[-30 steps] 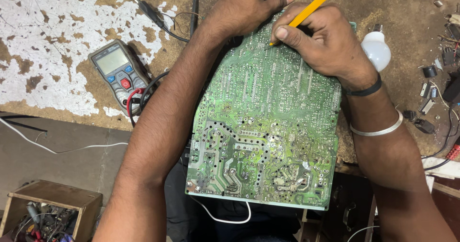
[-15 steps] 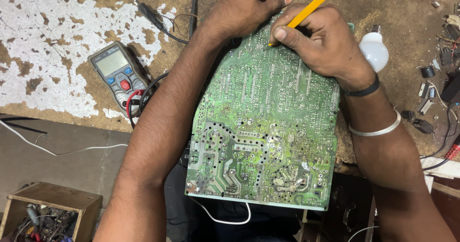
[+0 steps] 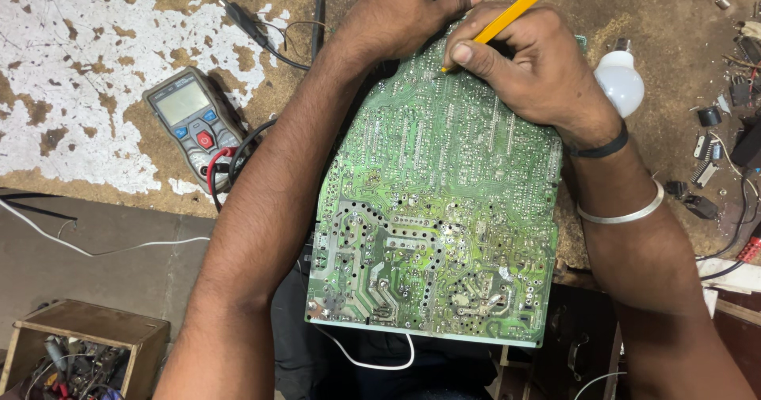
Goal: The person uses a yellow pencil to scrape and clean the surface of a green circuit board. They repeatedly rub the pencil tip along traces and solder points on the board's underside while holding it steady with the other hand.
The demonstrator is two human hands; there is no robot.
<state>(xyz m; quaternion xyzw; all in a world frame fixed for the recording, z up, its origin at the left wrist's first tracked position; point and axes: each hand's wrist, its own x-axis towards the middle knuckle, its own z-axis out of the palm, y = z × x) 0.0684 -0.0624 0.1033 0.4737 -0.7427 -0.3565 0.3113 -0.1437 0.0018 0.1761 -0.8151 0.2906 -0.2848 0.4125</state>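
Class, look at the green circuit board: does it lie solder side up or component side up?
Solder side up: the circuit board shows bare traces and shiny solder joints, no components.

Both forearms reach forward from the bottom edge and converge at the top. The left hand (image 3: 400, 11) is curled, knuckles up, fingers closed in a grip. The right hand (image 3: 527, 67) pinches with thumb and fingers, wrist bent inward, bands around it.
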